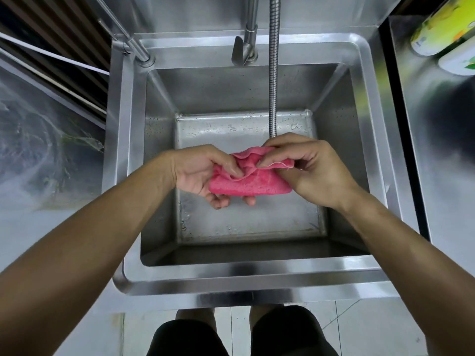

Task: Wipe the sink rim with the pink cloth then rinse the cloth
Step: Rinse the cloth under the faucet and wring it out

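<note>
Pink cloth (250, 179) bunched over the sink (259, 274) basin, between both hands; left hand (203, 173) at 9 o'clock of it, thumb on top, fingers curled beneath; right hand (305, 168) at 3 o'clock, pinching upper edge; hose (274, 73) end at 12 o'clock, tip hidden behind right hand; water flow not discernible; drain not visible.

The flexible hose's (273, 73) lower end is hidden behind the right hand (308, 168).

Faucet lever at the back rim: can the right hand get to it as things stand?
Probably yes. The right hand pinches the pink cloth just below the hose; open space lies toward the faucet lever, but it must release the cloth first.
</note>
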### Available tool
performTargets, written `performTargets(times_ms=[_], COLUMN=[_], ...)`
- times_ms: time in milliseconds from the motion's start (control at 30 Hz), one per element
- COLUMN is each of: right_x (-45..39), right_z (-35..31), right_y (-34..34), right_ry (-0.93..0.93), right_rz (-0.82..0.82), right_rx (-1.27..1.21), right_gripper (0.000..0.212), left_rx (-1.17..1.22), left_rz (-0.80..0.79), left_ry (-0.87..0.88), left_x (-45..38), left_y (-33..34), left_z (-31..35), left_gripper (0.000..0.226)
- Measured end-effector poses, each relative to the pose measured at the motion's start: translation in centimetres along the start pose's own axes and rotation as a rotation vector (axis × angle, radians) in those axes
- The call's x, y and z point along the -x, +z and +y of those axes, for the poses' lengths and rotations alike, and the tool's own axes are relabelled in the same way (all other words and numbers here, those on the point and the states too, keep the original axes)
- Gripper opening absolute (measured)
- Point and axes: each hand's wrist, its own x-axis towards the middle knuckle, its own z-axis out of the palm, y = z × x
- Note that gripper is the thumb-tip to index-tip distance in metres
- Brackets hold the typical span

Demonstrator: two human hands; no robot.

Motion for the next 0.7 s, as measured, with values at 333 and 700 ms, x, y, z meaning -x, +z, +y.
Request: performTargets(times_ms=[333,700], right_x=[1.4,-5.4], right_z=[-1.2,-1.7], right_y=[-1.5,-4.2], right_ry=[-0.166,0.651], right_rz=[-0.131,-0.778], right_rx=[0.197,-0.355], right_gripper=[0.041,0.079], left_rx=[-0.406,-1.629], left_rz=[0.111,0.782], left_ry=[-0.018,0.81], left_x=[-0.1,0.0], left_y=[1.7,3.0], left_z=[2.4,3.1], left_gripper=[0.021,0.032])
